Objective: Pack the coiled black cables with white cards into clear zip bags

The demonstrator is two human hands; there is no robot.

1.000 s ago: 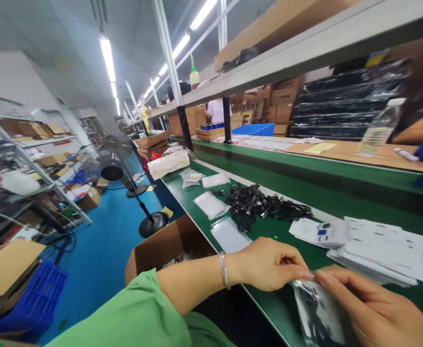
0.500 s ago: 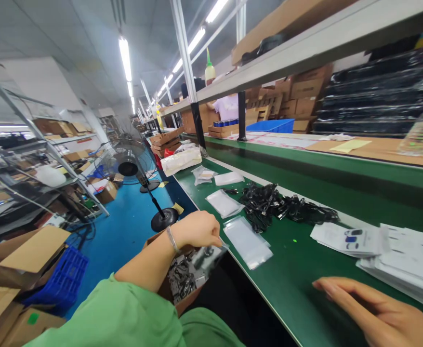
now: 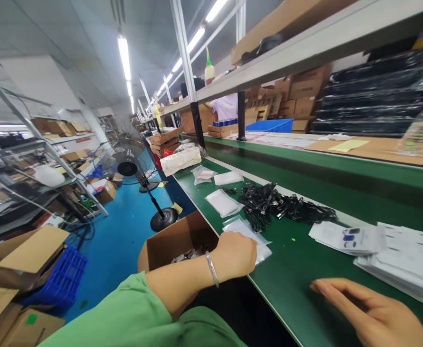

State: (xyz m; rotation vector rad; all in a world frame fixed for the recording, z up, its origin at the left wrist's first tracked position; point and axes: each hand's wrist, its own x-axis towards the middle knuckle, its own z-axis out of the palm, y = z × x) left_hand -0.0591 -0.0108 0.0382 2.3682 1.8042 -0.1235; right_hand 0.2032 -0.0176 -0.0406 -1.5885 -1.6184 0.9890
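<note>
My left hand (image 3: 235, 255), with a metal bangle (image 3: 212, 269) on the wrist, lies on a transparent plastic bag (image 3: 249, 232) on the green workbench (image 3: 298, 274). Its fingers are hidden against the bag. Just left of it stands an open cardboard carton (image 3: 175, 246) holding packed black items (image 3: 188, 254). My right hand (image 3: 366, 308) rests flat and empty on the bench, its fingers apart, close to a stack of printed white cards (image 3: 395, 260). A tangle of black cables (image 3: 265, 205) lies beyond the bag.
Several more plastic bags (image 3: 223, 202) lie further along the bench. A second green bench runs alongside, with a co-worker in a pale shirt (image 3: 228, 107) beyond it. A standing fan (image 3: 126, 164) and a blue crate (image 3: 61, 274) occupy the blue floor on the left.
My left hand has moved right from above the carton onto the transparent bag, and the filled bag it held is gone from view. The carton's opening now shows. My right hand stays put.
</note>
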